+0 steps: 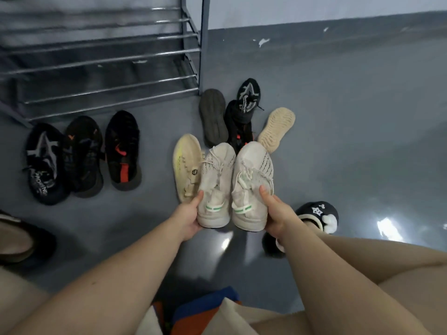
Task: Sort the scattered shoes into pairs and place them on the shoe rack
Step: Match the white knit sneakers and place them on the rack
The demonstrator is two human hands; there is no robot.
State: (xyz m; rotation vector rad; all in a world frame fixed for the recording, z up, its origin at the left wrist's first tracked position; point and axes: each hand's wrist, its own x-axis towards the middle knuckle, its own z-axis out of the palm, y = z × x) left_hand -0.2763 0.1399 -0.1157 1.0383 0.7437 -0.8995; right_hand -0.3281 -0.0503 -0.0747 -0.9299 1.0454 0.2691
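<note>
The left hand [187, 217] grips the heel of a white knit sneaker [216, 182], thumb curled over its outer side, and the right hand [275, 213] grips the heel of the matching white sneaker [252, 182] the same way, thumb lying on the upper. The two shoes are held side by side, touching or nearly so, toes pointing away from the person, each with a green stripe at the heel tab. Just left of the left hand's shoe a cream sneaker [186, 165] lies on the grey floor [338, 117], close against it. Beyond the fingertips of both hands sit a dark upturned sole [212, 117], a black sneaker with orange marks [238, 126], a black patterned shoe [249, 95] and a cream upturned sole [277, 128]. Well to the left of the left hand three black shoes [82, 157] stand in a row before the metal shoe rack [108, 56]. Near the right wrist is a black slipper [316, 215] on the person's foot.
</note>
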